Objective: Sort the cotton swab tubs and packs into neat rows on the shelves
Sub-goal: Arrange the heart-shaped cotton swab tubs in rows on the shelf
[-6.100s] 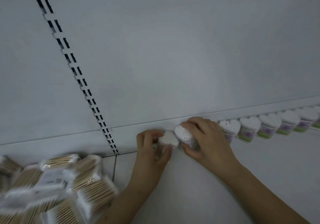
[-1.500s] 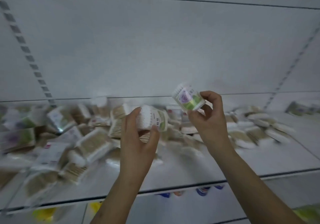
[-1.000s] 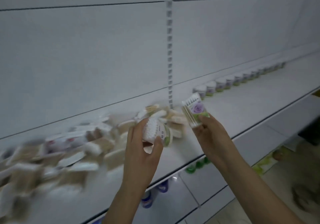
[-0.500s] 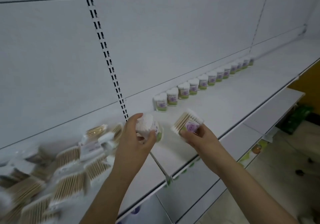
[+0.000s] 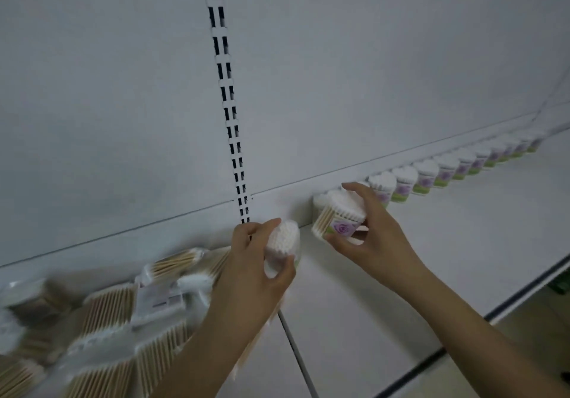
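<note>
- On the white shelf point(image 5: 447, 243), along the back wall to the far right, a row of tubs point(image 5: 438, 174) stands.
- Left hand point(image 5: 256, 268) grips a swab tub point(image 5: 282, 242).
- Right hand point(image 5: 367, 234) holds a tilted, purple-labelled tub point(image 5: 337, 222) just beside the row's near end.
- Loose swab packs point(image 5: 117, 311) crowd the near left.

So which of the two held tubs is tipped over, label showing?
The tub in the right hand: its purple flower label faces the camera, unlike the left hand's tub.

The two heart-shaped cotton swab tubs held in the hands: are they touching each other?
Apart. The head view shows bare white shelf between the left hand's tub and the purple-labelled tub that the right hand holds.
</note>
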A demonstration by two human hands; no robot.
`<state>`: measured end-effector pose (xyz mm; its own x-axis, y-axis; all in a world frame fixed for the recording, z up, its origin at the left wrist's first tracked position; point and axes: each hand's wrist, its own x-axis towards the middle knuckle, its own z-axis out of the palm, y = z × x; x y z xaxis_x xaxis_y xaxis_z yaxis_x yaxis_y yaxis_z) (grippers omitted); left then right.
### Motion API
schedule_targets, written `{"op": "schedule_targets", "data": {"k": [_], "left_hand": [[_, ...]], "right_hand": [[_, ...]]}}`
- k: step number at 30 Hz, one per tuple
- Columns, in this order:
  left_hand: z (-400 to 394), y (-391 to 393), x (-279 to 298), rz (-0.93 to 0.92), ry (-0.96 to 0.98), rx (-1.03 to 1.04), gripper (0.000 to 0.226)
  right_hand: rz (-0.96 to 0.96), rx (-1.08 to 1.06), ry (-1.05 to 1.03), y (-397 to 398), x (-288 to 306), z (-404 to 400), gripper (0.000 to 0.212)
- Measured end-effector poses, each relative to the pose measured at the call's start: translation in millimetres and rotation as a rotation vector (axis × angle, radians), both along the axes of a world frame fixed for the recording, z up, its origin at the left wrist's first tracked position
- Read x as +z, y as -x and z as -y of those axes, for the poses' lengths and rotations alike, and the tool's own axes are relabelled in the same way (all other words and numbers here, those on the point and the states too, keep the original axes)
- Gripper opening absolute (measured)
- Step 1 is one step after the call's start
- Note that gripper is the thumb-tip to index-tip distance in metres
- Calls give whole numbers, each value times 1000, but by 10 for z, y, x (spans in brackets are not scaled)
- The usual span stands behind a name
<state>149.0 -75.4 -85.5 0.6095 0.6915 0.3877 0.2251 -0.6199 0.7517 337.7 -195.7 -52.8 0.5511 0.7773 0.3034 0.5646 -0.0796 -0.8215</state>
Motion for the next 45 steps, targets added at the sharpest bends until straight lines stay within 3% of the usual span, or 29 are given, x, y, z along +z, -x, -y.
{"op": "schedule_targets", "data": {"k": [3, 9, 20, 30, 38, 45], "left_hand": [[-5, -75, 32, -26, -18, -8, 56], [65, -377, 62, -81, -20, -21, 55], [471, -953, 8, -106, -43, 32, 55], [648, -1207, -175, -4, 96, 226, 86], [604, -1296, -233, 28, 106, 298, 63], [558, -1364, -256, 8, 86, 309, 64]], "right_hand": [[171, 27, 30, -161, -35, 0, 73], [292, 46, 94, -474, -120, 178, 68], [238, -48, 107, -1103, -282, 282, 65], [155, 21, 129, -1231, -424, 215, 66], [212, 82, 99, -1210, -433, 153, 60], [230, 129, 109, -1246, -419, 102, 66]]}}
